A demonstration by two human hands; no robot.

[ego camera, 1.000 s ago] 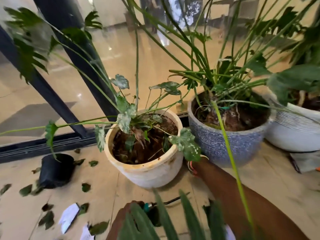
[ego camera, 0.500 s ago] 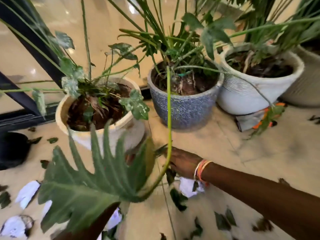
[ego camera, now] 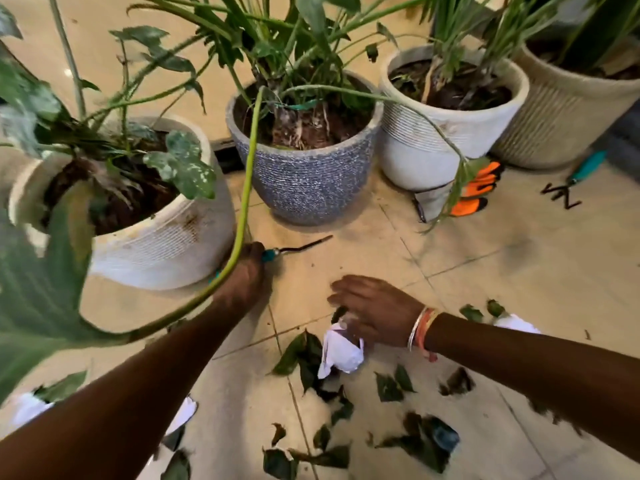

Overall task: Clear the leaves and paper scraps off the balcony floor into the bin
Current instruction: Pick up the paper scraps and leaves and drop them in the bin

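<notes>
Clearing is judged to be at an early stage. Torn leaves (ego camera: 388,388) lie scattered over the tiled floor (ego camera: 485,258) on the near side of the blue speckled pot (ego camera: 308,174), and several paper scraps remain down: one crumpled scrap (ego camera: 341,351) directly in front of that pot, another (ego camera: 516,323) further to its right, and more at the lower left. No bin is in view, so nothing can be confirmed as deposited.

The right hand (ego camera: 375,311) hovers over the crumpled scrap, fingers curled downward and touching or nearly touching it; whether it has a firm hold cannot be told. The left hand (ego camera: 247,275) is clenched around a teal-handled garden tool (ego camera: 294,249) lying between the blue speckled pot and the cream pot (ego camera: 162,244) to its left.

Orange gloves (ego camera: 479,188) and a second hand tool (ego camera: 571,183) lie to the right of the blue speckled pot.

No brand, label or legible writing is visible on any pot, tool or scrap.
</notes>
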